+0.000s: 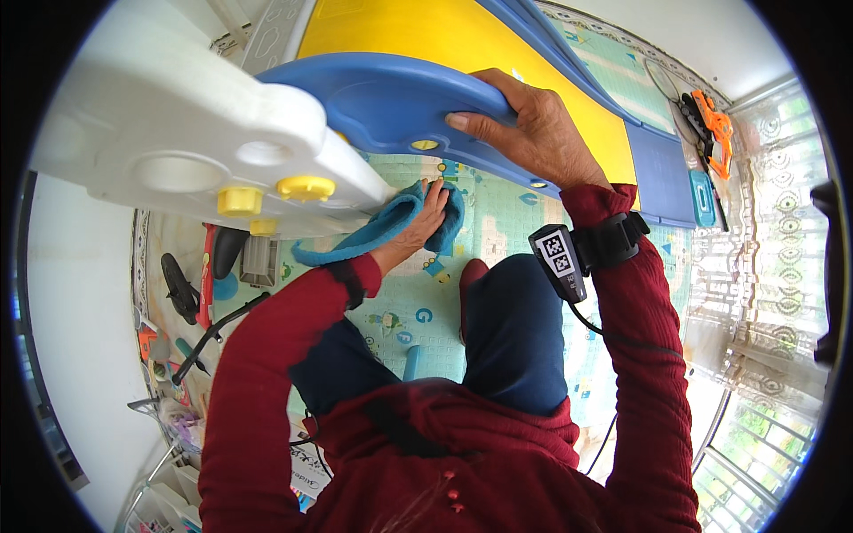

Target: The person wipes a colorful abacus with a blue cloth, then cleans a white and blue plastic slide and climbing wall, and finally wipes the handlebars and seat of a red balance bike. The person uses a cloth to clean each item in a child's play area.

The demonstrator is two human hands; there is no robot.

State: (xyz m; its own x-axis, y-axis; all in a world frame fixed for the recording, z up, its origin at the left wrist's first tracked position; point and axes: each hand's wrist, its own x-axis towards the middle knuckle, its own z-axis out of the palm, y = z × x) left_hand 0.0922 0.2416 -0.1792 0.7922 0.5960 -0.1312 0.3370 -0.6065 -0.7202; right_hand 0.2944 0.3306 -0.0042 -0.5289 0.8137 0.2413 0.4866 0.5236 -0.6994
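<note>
My left hand (426, 216) lies on a teal cloth (380, 233), which drapes around it beside the lower edge of a white plastic play-structure panel (200, 126). Its fingertips are partly covered by the cloth. My right hand (526, 126) grips the upper rim of the blue plastic side rail (380, 93) of a slide, its thumb on the near face. Beyond the rail runs the yellow slide bed (413, 33). Yellow plastic knobs (240, 200) stick out of the white panel.
A patterned foam mat (493, 193) covers the floor. At the left are a ride-on toy's black handlebar (220, 333), a black saddle and a grey crate (260, 260). An orange toy gun (716, 133) and a teal case (702, 198) lie by the right wall, near a curtained window.
</note>
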